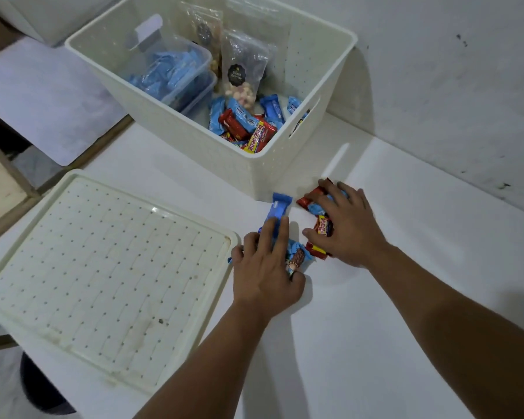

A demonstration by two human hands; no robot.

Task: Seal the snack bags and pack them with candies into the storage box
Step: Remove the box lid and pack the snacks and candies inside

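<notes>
While candies [318, 204] lie under them, left hand [265, 267] and right hand [345, 225] grip wrappers.

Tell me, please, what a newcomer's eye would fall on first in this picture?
Most likely the two hands in the middle of the white table: the left hand and right hand each gather bright blue and red candies. Behind them stands the open white storage box, already holding candies, snack bags and a clear tub. Its perforated lid lies flat at the left.
</notes>
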